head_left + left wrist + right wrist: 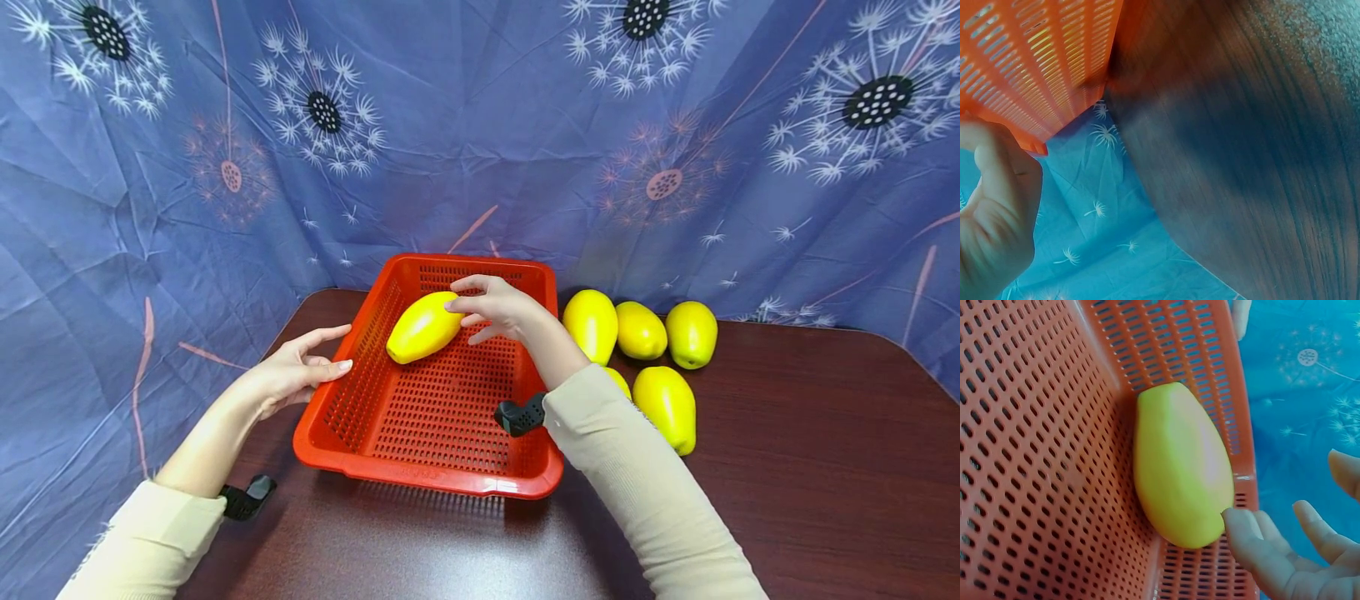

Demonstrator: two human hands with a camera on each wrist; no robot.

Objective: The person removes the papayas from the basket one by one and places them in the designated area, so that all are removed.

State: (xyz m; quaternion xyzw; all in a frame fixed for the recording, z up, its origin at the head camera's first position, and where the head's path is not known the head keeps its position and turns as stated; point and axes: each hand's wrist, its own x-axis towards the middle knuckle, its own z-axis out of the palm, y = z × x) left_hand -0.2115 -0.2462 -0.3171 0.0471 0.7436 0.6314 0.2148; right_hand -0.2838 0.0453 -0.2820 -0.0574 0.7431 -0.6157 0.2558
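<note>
A yellow papaya (pixel 424 327) lies at a slant against the left wall inside a red perforated plastic basket (pixel 431 475). Over the basket, my right hand (pixel 498 308) is at the papaya's far end with its fingers spread. In the right wrist view one fingertip (pixel 1230 520) meets the papaya's wide end, and the other fingers stand away from it. My left hand (pixel 296 371) holds the basket's left rim, with the thumb over the edge. The left wrist view shows that hand (pixel 1000 206) beside the basket's outer wall (pixel 1041 56).
Several more papayas (pixel 664 408) lie on the dark wooden table (pixel 810 450) to the right of the basket, partly behind my right sleeve. A blue curtain with dandelion prints (pixel 465 150) hangs along the table's back and left edges. Each wrist wears a black camera mount (pixel 520 415).
</note>
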